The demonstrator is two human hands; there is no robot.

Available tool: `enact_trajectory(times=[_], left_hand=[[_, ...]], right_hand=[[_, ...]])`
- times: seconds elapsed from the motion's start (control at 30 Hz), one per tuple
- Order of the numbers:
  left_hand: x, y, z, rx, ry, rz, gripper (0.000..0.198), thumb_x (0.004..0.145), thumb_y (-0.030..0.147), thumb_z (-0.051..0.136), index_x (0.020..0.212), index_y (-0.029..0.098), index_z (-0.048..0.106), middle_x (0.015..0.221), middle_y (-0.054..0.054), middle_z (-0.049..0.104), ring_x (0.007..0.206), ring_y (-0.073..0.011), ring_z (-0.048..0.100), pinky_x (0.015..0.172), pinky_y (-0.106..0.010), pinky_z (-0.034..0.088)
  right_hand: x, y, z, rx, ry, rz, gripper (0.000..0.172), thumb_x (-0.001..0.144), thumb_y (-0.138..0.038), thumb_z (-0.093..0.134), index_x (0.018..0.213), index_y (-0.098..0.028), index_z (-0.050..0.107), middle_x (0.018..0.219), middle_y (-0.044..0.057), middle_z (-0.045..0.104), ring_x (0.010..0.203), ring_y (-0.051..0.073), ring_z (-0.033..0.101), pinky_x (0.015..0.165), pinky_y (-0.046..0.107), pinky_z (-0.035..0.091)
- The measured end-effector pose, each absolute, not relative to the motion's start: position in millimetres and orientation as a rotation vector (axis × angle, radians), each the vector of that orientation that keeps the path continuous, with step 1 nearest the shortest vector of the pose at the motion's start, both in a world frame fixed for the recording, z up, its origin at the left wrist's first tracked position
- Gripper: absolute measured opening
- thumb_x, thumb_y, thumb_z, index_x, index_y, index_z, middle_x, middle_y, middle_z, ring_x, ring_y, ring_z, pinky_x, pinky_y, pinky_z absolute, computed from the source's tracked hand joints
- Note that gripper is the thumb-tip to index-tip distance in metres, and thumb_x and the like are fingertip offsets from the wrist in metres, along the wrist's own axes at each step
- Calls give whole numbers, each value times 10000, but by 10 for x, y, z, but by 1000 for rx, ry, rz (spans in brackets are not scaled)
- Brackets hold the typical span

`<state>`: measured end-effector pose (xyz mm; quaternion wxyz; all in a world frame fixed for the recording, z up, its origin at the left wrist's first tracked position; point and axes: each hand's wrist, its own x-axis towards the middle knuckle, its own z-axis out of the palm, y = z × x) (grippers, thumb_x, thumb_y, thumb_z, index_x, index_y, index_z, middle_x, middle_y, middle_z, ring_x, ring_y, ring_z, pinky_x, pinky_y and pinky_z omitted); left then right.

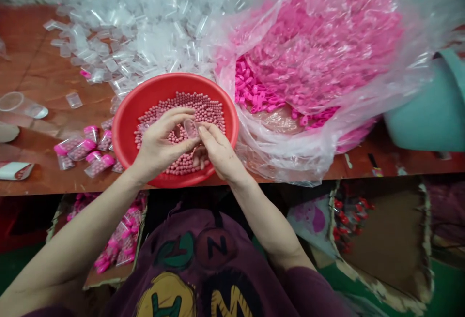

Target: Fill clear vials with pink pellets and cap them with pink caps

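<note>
Above the red bowl [121, 128] of pink beads [178, 167], a small clear plastic container [190, 127] is held between my two hands. My left hand [160, 138] curves around it, thumb below and fingers above. The thumb and forefinger of my right hand [220, 152] pinch the container's near right edge. My right hand's other fingers curl down over the beads, and whether they hold any beads is hidden. Left of the bowl lie several bead-filled containers [82, 149] with pink caps.
Many clear containers [145, 31] are heaped behind the bowl. A large plastic bag [319, 41] of pink caps [254, 89] lies to the right, beside a teal bucket [425, 109]. A clear cup [22, 105] lies at left. Below the table edge are cardboard boxes [385, 239].
</note>
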<state>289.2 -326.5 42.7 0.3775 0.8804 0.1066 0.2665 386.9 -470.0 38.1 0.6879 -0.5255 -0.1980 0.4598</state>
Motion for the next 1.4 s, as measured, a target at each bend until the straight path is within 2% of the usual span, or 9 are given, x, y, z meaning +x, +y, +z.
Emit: enact_trajectory(times=[0.13, 0.27, 0.4, 0.5, 0.63, 0.8, 1.1, 1.23, 1.4], left_hand=[[3078, -2934, 292, 2626, 172, 169, 271, 940, 317, 702, 1172, 189, 754, 1035, -98, 752, 932, -241, 710, 903, -377, 587], [3394, -3018, 72, 2920, 85, -344, 259, 935, 105, 513, 947, 139, 769, 1012, -176, 733, 956, -288, 719, 931, -406, 576], [3649, -3358, -19, 2809, 35, -345, 286, 870, 22, 491, 928, 127, 750, 1026, -180, 736, 929, -268, 709, 893, -379, 560], [3731, -3461, 7, 2611, 89, -285, 216, 804, 29, 554, 888, 142, 717, 960, -128, 731, 871, -241, 678, 864, -366, 544], [3630, -3375, 156, 2125, 196, -114, 98, 864, 219, 688, 934, 160, 722, 932, -53, 738, 905, -203, 677, 933, -355, 534], [3245, -3303, 372, 1497, 387, 35, 405, 810, 350, 866, 1149, 150, 771, 1111, -69, 770, 1031, -171, 695, 1015, -336, 529], [2690, -3409, 407, 879, 428, 149, 344, 928, 317, 788, 1246, 191, 750, 1122, -117, 799, 1008, -212, 771, 877, -344, 618], [2627, -3447, 362, 762, 461, 208, 257, 964, 235, 686, 1203, 167, 750, 1092, -104, 801, 900, -170, 750, 889, -339, 628], [2639, -3456, 338, 758, 483, 189, 175, 967, 316, 682, 1017, 157, 735, 941, -71, 766, 704, -131, 674, 644, -262, 531]], right_hand=[[4638, -5086, 196, -1436, -533, 593, 417, 981, -644, 666, 1201, -294, 610, 882, -35, 715, 577, 87, 604, 510, 239, 474], [5605, -5397, -241, -1898, -252, 164, 207, 986, -385, 577, 1033, -204, 666, 813, 19, 716, 678, 164, 660, 642, 302, 537], [6028, -5321, -534, -2285, -407, 37, 271, 972, -343, 550, 998, -162, 750, 1005, 136, 809, 986, 272, 728, 957, 418, 566], [6027, -5096, -615, -2430, -479, 70, 394, 960, -423, 639, 1184, -116, 740, 1191, 204, 797, 1083, 315, 706, 1038, 467, 535], [6041, -4984, -708, -2522, -520, 76, 422, 947, -291, 636, 1322, -101, 670, 1317, 243, 743, 1170, 352, 680, 1061, 505, 518], [6217, -5240, -829, -2314, -600, -64, 67, 910, -275, 660, 861, -232, 645, 925, 147, 759, 944, 299, 684, 966, 467, 528], [5253, -5064, 13, -1565, -580, 105, 332, 856, -441, 869, 1023, -317, 610, 911, 16, 685, 651, 182, 628, 622, 385, 549], [4516, -4767, 406, -1517, -814, 404, 314, 885, -484, 844, 1061, -304, 656, 948, 9, 722, 700, 170, 657, 657, 368, 575], [4100, -4553, 495, -1517, -952, 669, 335, 944, -580, 761, 1098, -315, 625, 1013, 26, 746, 920, 220, 730, 803, 394, 638]])
